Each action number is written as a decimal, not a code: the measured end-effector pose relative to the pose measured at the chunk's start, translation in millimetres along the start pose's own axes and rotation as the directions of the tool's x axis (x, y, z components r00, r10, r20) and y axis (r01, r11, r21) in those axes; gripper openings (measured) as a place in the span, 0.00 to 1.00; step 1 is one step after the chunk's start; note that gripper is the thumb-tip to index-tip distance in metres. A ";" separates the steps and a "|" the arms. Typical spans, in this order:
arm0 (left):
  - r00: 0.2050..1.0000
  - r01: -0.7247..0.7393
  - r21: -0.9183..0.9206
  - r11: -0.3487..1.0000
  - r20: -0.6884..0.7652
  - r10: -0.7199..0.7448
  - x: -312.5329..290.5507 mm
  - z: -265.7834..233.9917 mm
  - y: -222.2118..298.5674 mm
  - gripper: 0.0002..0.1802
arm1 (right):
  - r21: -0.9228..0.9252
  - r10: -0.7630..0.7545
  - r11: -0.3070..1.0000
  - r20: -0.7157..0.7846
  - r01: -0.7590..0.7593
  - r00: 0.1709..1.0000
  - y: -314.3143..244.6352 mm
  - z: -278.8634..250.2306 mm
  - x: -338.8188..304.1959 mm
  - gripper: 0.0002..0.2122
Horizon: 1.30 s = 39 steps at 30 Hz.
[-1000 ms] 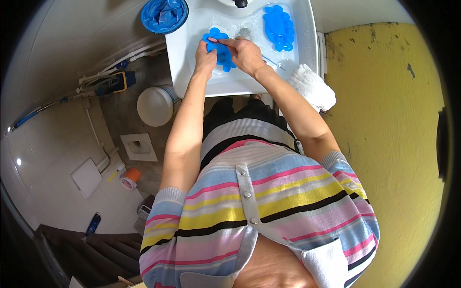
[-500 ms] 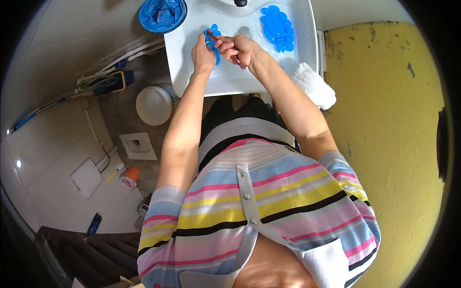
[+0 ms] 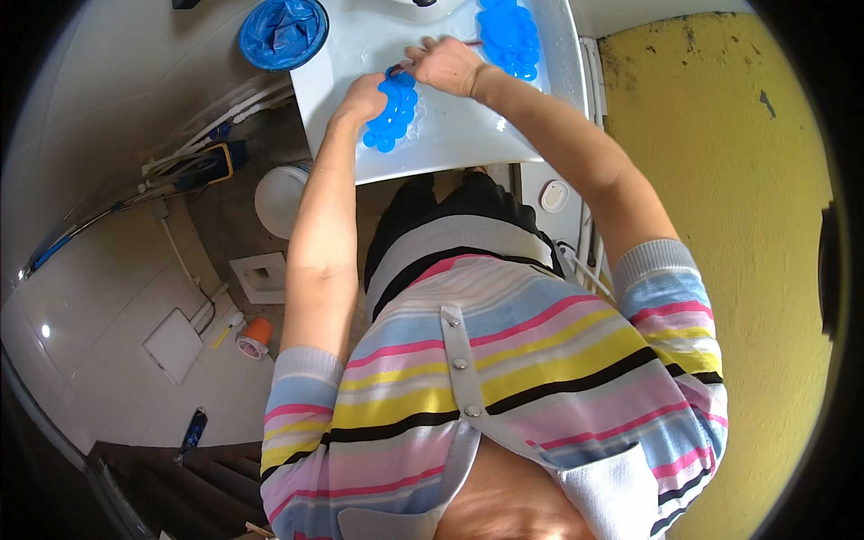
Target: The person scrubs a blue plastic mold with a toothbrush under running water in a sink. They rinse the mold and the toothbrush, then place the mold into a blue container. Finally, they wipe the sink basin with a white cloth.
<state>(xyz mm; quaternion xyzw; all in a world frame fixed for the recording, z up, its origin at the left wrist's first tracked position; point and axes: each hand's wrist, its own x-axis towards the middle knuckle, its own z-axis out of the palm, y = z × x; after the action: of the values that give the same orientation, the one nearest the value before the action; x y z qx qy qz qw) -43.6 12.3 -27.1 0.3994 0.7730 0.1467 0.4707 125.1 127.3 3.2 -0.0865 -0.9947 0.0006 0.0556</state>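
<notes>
In the white sink, my left hand grips a bright blue oval piece with round bubble-like lobes by its upper left side. It is tilted over the basin's left part, with its lower end near the front rim. Close to its top end is my right hand, back turned up and fingers bent. The fingertips are partly hidden, and whatever they pinch is too small to make out. A thin reddish strip shows beyond its knuckles. A second blue lobed piece lies at the basin's right side.
A round bin with a blue liner stands at the sink's left corner. Below are a white bucket, a floor drain and an orange cup. White pipes run beside the yellow wall.
The blue piece between my hands has turned to show its broad lobed face and come lower. My right hand has turned back upward. The white towel at the sink's right corner no longer shows.
</notes>
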 end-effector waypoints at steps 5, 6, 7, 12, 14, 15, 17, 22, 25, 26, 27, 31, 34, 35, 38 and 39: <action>0.985 0.034 -0.048 0.998 -0.165 -0.042 6.4 21.9 -4.6 0.25 | 0.722 0.648 0.429 0.171 -0.542 0.742 -59.8 42.2 -16.0 0.15; 0.982 0.080 -0.125 0.989 -0.162 -0.100 8.9 24.5 -7.1 0.24 | 0.831 0.626 -0.042 0.455 -0.555 0.634 -61.1 60.2 -7.2 0.16; 0.972 0.134 -0.204 0.970 -0.166 -0.169 10.4 25.2 -15.4 0.24 | 0.795 0.554 -0.292 0.593 -0.532 0.584 -58.3 44.7 -2.2 0.15; 0.957 0.146 -0.389 0.910 -0.179 -0.230 9.3 25.6 -24.6 0.25 | 0.762 0.558 -0.266 0.621 -0.590 0.550 -39.3 41.1 -21.6 0.12; 0.962 0.133 -0.436 0.890 -0.158 -0.222 7.8 22.3 -33.8 0.27 | 0.731 0.598 0.170 0.457 -0.661 0.658 -37.0 50.1 -36.6 0.14; 0.959 0.153 -0.460 0.875 -0.146 -0.245 4.1 21.5 -31.6 0.27 | 0.684 0.594 0.334 0.381 -0.648 0.708 -41.0 45.4 -39.3 0.15; 0.951 0.189 -0.499 0.846 -0.122 -0.284 -4.2 13.8 -21.4 0.27 | 0.530 0.544 0.625 0.231 -0.573 0.807 -46.3 29.1 -40.1 0.18; 0.942 0.197 -0.598 0.777 -0.104 -0.319 -10.0 10.1 -18.9 0.18 | 0.193 0.241 0.947 0.094 -0.255 0.966 -39.3 27.8 -26.9 0.21; 0.938 0.169 -0.674 0.719 -0.114 -0.327 -11.7 12.9 -22.3 0.13 | 0.013 0.027 1.000 -0.055 -0.026 0.998 -34.0 24.1 -21.0 0.21; 0.938 0.150 -0.691 0.707 -0.125 -0.322 -10.5 14.4 -25.1 0.13 | -0.018 0.006 1.000 -0.059 -0.007 0.998 -31.2 21.3 -19.5 0.21; 0.944 0.110 -0.713 0.693 -0.143 -0.297 -9.1 15.1 -24.7 0.13 | -0.050 -0.015 0.999 -0.061 0.012 0.998 -30.1 19.0 -18.0 0.21; 0.944 -0.028 -0.795 0.606 -0.221 -0.246 -1.9 24.0 -21.4 0.12 | 0.228 0.345 0.901 0.141 -0.370 0.928 -47.8 28.5 -15.9 0.21; 0.924 -0.116 -0.835 0.538 -0.289 -0.249 -0.7 33.2 -23.0 0.10 | 0.696 0.558 0.409 0.321 -0.590 0.765 -66.5 41.5 0.6 0.19; 0.917 -0.145 -0.842 0.519 -0.312 -0.249 -0.3 35.6 -23.4 0.09 | 0.796 0.589 0.164 0.395 -0.583 0.705 -68.5 47.0 3.6 0.18; 0.903 -0.277 -0.896 0.346 -0.366 -0.224 -5.3 36.5 -28.0 0.08 | 0.513 0.235 -0.679 0.830 -0.526 0.506 -61.9 -3.6 12.8 0.14; 0.903 -0.262 -0.894 0.364 -0.360 -0.233 -5.1 35.1 -26.4 0.08 | 0.468 0.197 -0.742 0.836 -0.479 0.512 -60.1 0.4 11.9 0.13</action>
<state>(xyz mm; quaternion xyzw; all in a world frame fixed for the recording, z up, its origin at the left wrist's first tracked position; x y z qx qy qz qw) -25.4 -13.6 -57.9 0.0274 0.6324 0.6445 0.4289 103.1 70.1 4.8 -0.4689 -0.3084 0.8277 -0.0002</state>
